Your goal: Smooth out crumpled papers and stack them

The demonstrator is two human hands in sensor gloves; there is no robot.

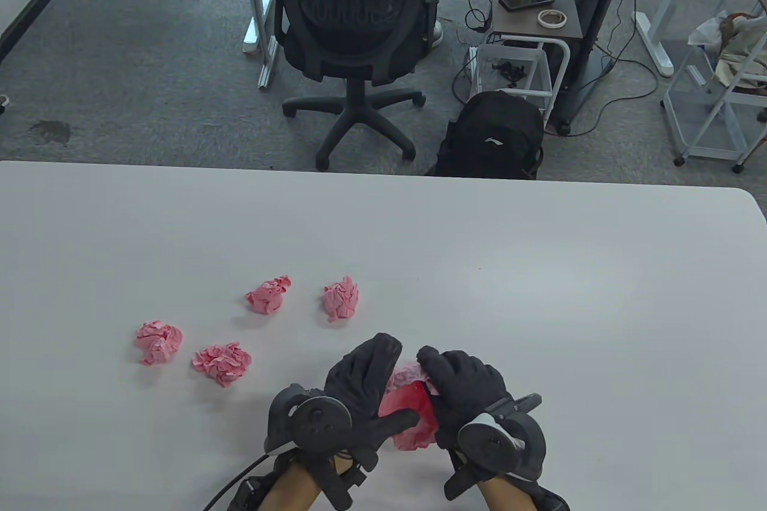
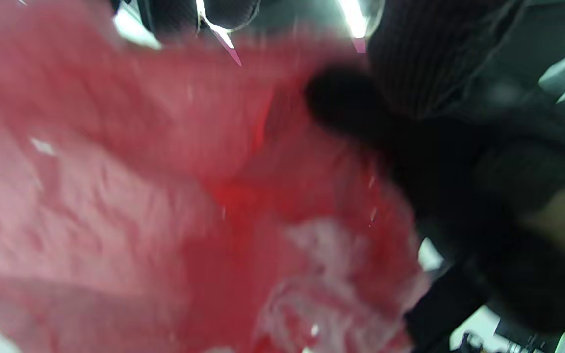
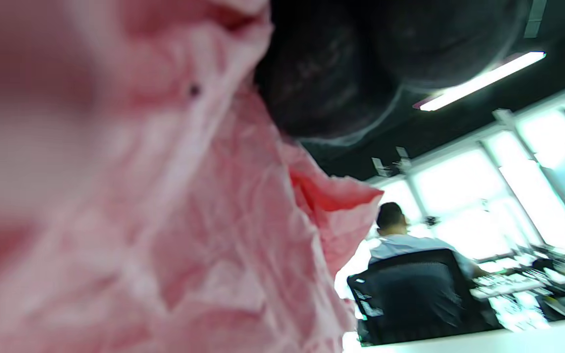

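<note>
Both gloved hands hold one crumpled pink paper [image 1: 412,415] near the table's front edge. My left hand [image 1: 365,391] grips its left side, thumb across the front. My right hand [image 1: 461,385] grips its right side with curled fingers. The paper is partly opened and fills the left wrist view [image 2: 140,196] and the right wrist view [image 3: 165,220]. Several pink paper balls lie on the white table [image 1: 539,295] to the left: one [image 1: 159,342], one [image 1: 222,362], one [image 1: 268,295] and one [image 1: 340,298].
Beyond the table's far edge stand an office chair [image 1: 353,26] with a seated person, a black backpack [image 1: 491,136] and a side desk [image 1: 539,8].
</note>
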